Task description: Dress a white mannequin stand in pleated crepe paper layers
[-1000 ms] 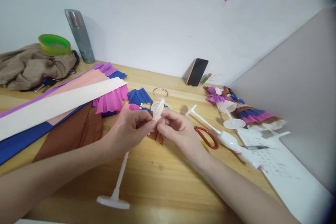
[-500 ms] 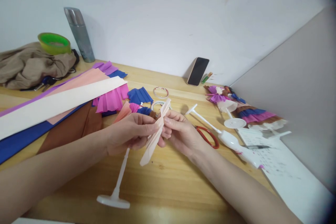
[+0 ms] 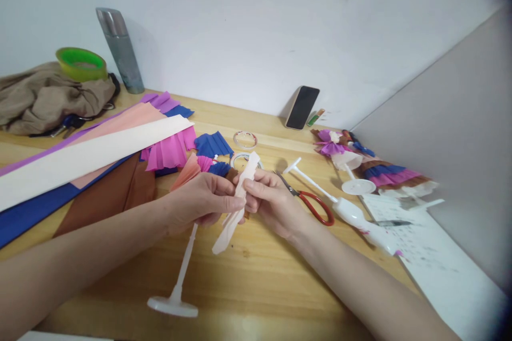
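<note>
Between both hands is a pale, pleated paper strip (image 3: 229, 230), tilted, its ends sticking out above and below the fingers. My left hand (image 3: 206, 197) pinches it near the middle from the left. From the right, my right hand (image 3: 270, 197) grips it, thumb on top. Just behind my left hand lie a peach folded paper (image 3: 186, 170) and a small bunched pink and blue piece (image 3: 218, 168), partly hidden by the fingers. A white stand (image 3: 173, 305) with a round base is below my left hand.
Long coloured paper strips (image 3: 92, 154) spread at left, near a cloth (image 3: 52, 98) and a bottle (image 3: 126, 58). Red-handled scissors (image 3: 316, 206), a white figure (image 3: 362, 225), a phone (image 3: 302, 107), tape rolls (image 3: 245, 140) and paper-dressed figures (image 3: 392, 173) lie beyond and right.
My right thumb has shifted slightly up and left on the strip, and the strip's pinched middle looks wider. The scissors' blades show more now.
</note>
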Available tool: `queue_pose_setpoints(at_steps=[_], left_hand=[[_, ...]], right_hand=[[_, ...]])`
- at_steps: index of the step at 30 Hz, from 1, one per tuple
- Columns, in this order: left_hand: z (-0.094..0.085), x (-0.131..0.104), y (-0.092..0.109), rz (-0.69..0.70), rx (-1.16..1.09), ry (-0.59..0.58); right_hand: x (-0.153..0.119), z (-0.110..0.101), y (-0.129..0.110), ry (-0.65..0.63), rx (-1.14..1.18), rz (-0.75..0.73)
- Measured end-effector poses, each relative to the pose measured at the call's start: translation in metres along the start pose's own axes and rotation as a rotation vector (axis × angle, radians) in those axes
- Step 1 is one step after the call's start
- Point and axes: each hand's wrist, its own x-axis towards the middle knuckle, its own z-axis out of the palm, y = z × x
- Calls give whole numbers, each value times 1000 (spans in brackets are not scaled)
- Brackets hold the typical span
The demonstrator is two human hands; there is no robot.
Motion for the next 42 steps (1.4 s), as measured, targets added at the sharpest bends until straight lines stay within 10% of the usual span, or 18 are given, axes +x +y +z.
queue_pose_setpoints(at_steps=[14, 26, 42], left_hand=[[6, 0, -1, -7, 156, 65], [3, 3, 4, 233, -124, 240], [1, 0, 12, 88, -79, 214]], right_hand=[[-4, 2, -13, 3, -325, -67], [-3, 4, -1, 43, -159, -19], [2, 0, 11, 56, 47, -33]])
